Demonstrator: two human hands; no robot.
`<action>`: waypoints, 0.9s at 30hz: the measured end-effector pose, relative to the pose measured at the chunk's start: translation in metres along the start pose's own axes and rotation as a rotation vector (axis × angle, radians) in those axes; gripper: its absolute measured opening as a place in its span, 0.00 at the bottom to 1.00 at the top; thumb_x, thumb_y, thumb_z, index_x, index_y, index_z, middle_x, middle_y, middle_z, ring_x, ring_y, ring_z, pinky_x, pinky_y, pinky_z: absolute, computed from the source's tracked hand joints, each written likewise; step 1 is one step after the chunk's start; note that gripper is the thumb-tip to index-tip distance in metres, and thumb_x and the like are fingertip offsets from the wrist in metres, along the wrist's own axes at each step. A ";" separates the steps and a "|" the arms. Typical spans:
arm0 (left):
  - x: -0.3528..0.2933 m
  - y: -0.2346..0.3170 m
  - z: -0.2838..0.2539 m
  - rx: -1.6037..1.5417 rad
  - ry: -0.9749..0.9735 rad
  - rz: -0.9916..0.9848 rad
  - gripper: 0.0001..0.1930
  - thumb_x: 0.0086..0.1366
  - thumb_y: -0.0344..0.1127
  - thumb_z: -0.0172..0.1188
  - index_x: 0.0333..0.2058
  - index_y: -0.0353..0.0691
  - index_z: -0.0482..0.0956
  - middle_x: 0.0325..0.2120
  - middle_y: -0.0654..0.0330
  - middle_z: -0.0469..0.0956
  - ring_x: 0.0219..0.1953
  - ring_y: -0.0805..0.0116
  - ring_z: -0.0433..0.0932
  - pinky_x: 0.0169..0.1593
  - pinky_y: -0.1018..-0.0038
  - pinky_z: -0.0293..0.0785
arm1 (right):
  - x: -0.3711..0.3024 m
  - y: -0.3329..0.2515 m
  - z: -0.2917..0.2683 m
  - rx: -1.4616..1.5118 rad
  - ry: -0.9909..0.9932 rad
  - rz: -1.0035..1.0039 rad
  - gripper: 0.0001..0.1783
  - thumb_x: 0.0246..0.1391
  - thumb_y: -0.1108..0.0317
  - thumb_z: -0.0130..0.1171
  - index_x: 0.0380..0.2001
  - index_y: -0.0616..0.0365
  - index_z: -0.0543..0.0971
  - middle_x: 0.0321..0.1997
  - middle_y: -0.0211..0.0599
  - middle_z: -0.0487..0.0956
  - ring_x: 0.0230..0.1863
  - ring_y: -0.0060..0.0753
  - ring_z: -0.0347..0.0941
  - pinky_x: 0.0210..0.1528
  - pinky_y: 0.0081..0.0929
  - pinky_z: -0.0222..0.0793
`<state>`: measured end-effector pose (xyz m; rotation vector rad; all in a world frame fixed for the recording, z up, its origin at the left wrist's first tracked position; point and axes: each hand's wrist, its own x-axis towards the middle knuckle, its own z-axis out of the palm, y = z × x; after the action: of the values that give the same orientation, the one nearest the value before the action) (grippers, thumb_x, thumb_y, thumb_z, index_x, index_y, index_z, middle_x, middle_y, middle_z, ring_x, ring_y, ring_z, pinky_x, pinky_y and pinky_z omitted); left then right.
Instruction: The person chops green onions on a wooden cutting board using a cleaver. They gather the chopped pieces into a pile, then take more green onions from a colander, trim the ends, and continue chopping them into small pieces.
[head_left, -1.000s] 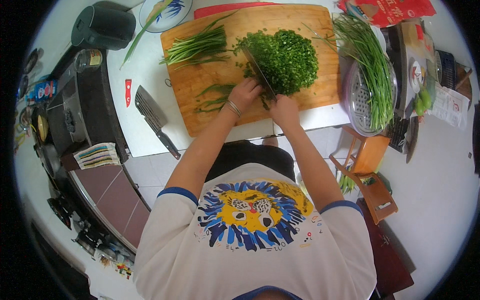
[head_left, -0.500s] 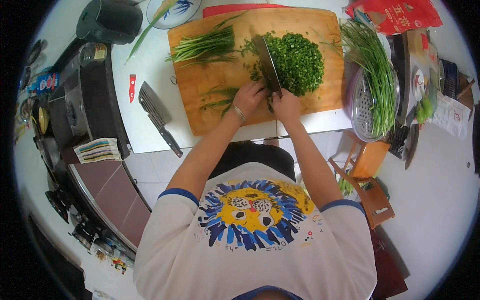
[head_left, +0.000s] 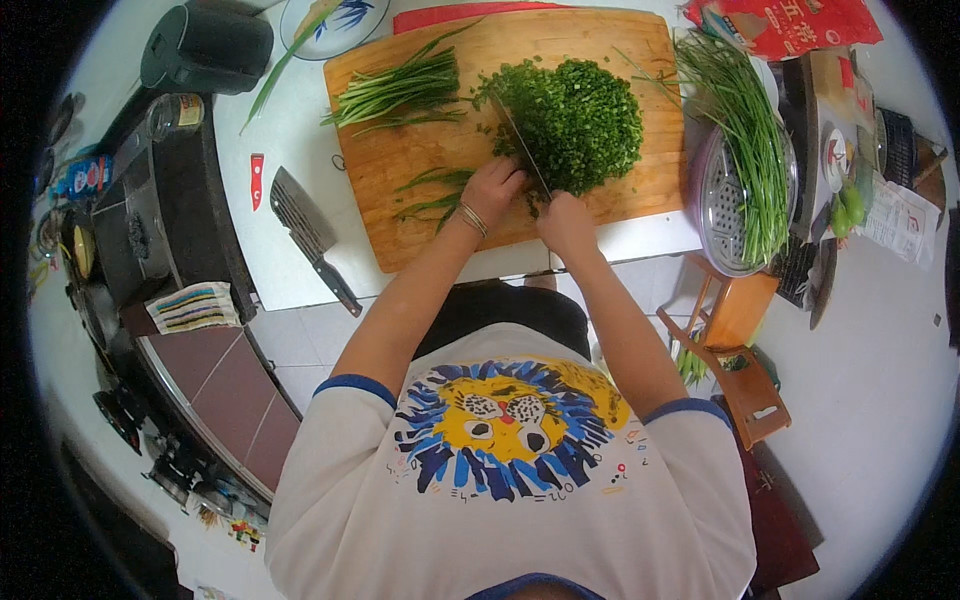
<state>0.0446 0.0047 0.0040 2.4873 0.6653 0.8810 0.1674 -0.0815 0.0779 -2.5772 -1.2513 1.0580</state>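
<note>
My right hand (head_left: pixel 567 222) is closed around the handle of a kitchen knife (head_left: pixel 520 137). The blade points away from me over the cutting board (head_left: pixel 370 215) and shows almost edge-on, along the left side of a heap of finely chopped green chives (head_left: pixel 590 120). Just left of the blade, my left hand (head_left: pixel 490 190) has its fingers curled down on a small bunch of chives (head_left: pixel 432 192), whose stems stick out to the left. A larger bunch of cut chive stalks (head_left: pixel 405 88) lies at the board's far left.
A slotted cleaver (head_left: pixel 303 225) and a red-handled peeler (head_left: pixel 257 180) lie on the white table left of the board. To the right, long uncut chives (head_left: pixel 750 170) hang over a colander (head_left: pixel 715 195). A blue-patterned plate (head_left: pixel 350 35) stands at the back left.
The knife's blade has turned from showing its broad side to nearly edge-on, and its tip has swung left. Both hands keep almost the same place on the board.
</note>
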 end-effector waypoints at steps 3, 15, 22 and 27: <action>-0.004 -0.003 0.000 -0.027 -0.068 -0.015 0.11 0.46 0.27 0.60 0.32 0.37 0.76 0.37 0.54 0.76 0.39 0.56 0.75 0.40 0.68 0.75 | 0.008 -0.005 0.008 -0.014 0.012 0.019 0.12 0.50 0.66 0.53 0.27 0.66 0.76 0.28 0.60 0.77 0.34 0.62 0.75 0.38 0.49 0.71; -0.005 -0.003 -0.002 -0.026 -0.085 0.024 0.15 0.45 0.27 0.60 0.36 0.37 0.78 0.37 0.55 0.75 0.40 0.57 0.75 0.39 0.68 0.76 | 0.006 0.009 -0.002 0.166 0.150 -0.091 0.15 0.52 0.62 0.50 0.26 0.66 0.76 0.26 0.60 0.76 0.31 0.61 0.74 0.36 0.50 0.70; -0.010 -0.011 0.004 0.002 -0.101 0.053 0.15 0.46 0.27 0.59 0.36 0.37 0.75 0.42 0.51 0.75 0.44 0.53 0.74 0.44 0.64 0.75 | -0.003 0.005 -0.011 0.069 0.075 -0.092 0.15 0.52 0.63 0.50 0.24 0.66 0.76 0.26 0.60 0.77 0.32 0.62 0.74 0.37 0.50 0.70; -0.009 -0.011 0.004 0.008 -0.068 0.086 0.12 0.45 0.26 0.58 0.33 0.37 0.76 0.38 0.52 0.75 0.42 0.56 0.74 0.43 0.66 0.75 | 0.003 0.002 -0.005 -0.026 -0.003 -0.046 0.14 0.50 0.64 0.52 0.26 0.67 0.77 0.29 0.59 0.78 0.33 0.62 0.75 0.39 0.48 0.71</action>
<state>0.0377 0.0081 -0.0086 2.5576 0.5435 0.8213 0.1727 -0.0799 0.0794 -2.5533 -1.3274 1.0439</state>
